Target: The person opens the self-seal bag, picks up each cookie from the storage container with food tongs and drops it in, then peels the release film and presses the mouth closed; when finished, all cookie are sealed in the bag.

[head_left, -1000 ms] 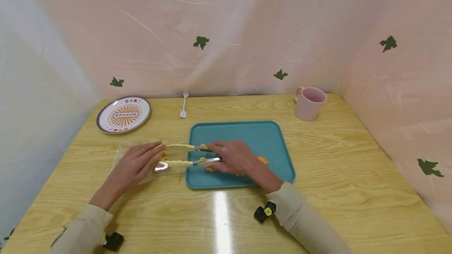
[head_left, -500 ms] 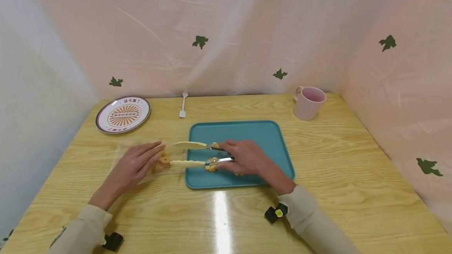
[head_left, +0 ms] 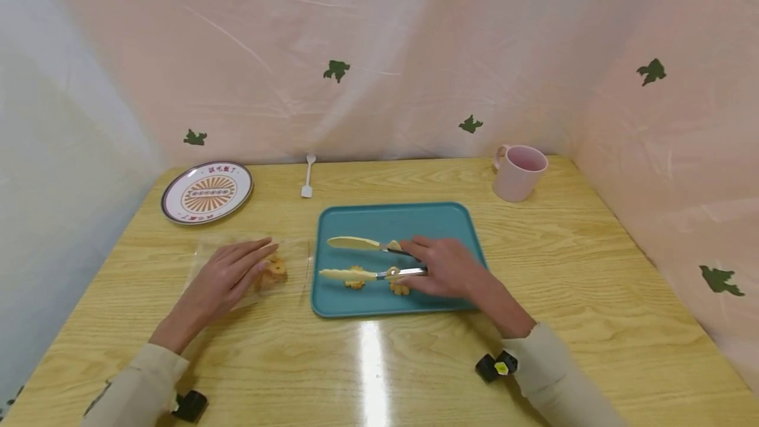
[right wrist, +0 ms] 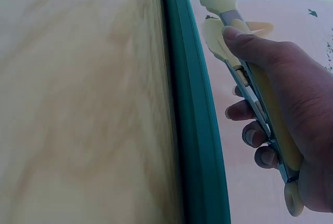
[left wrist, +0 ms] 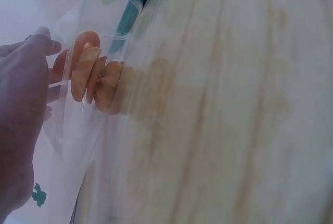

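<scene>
In the head view, my right hand point(head_left: 447, 267) grips a pair of tongs point(head_left: 350, 275) over the tray. Its beige tips are spread with nothing between them. The right wrist view shows the thumb on one arm of the tongs point(right wrist: 270, 115) and fingers around the other. My left hand point(head_left: 225, 275) holds a clear plastic bag point(head_left: 298, 252) left of the tray. Several flower-shaped biscuits point(left wrist: 106, 86) sit in the bag beside my left fingers. On the teal tray point(head_left: 415, 216), one biscuit point(head_left: 355, 284) lies beneath a tong tip and another biscuit point(head_left: 400, 287) just below the metal arm.
A patterned plate point(head_left: 207, 193) stands at the back left of the wooden table point(head_left: 284, 361). A small white spatula-like stick point(head_left: 308, 176) lies near the back edge. At the back right is a pink mug point(head_left: 518, 174).
My right hand has drawn the tongs rightward, away from the bag's mouth and over the tray. The biscuits in the bag now show more plainly. My left hand stays in place.
</scene>
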The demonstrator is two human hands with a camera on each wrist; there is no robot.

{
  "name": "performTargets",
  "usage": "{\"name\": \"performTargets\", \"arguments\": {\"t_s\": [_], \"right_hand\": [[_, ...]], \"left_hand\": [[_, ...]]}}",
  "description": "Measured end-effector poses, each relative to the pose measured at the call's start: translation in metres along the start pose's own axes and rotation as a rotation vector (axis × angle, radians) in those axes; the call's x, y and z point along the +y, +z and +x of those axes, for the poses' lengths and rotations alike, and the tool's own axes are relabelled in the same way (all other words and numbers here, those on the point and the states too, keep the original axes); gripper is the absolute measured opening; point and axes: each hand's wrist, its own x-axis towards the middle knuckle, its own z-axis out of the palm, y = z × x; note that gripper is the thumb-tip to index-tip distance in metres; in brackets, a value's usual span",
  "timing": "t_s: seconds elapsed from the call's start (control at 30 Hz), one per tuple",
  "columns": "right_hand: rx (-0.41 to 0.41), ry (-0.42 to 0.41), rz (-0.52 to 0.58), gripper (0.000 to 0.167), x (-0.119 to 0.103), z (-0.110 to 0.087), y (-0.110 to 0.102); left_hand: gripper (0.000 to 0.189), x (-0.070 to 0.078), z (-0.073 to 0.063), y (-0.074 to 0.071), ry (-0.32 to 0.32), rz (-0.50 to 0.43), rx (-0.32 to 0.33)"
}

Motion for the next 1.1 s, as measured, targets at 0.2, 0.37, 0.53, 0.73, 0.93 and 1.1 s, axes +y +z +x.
{"name": "performTargets", "arguments": {"t_s": [0.2,0.37,0.53,0.73,0.93,1.1], "right_hand": [[-0.013,-0.001,-0.013,0.058,0.005,-0.018,-0.007],[-0.044,0.036,-0.029,0.061,0.003,-0.029,-0.013],[-0.073,0.065,-0.066,0.061,0.003,-0.035,-0.015],[-0.091,0.063,-0.084,0.059,0.002,-0.040,-0.017],[-0.086,0.045,-0.095,0.058,0.002,-0.041,-0.018],[-0.084,0.036,-0.091,0.056,0.002,-0.041,-0.018]], "left_hand": [[0.038,-0.001,-0.001,0.000,0.019,-0.007,0.012],[0.036,-0.001,-0.001,0.000,0.012,-0.006,0.005],[0.036,-0.002,-0.002,0.000,0.009,-0.007,0.002],[0.037,-0.004,-0.002,0.001,0.029,-0.006,0.015],[0.035,-0.003,-0.001,0.000,0.031,-0.006,0.016],[0.037,-0.003,-0.002,0.000,0.033,-0.006,0.018]]}}
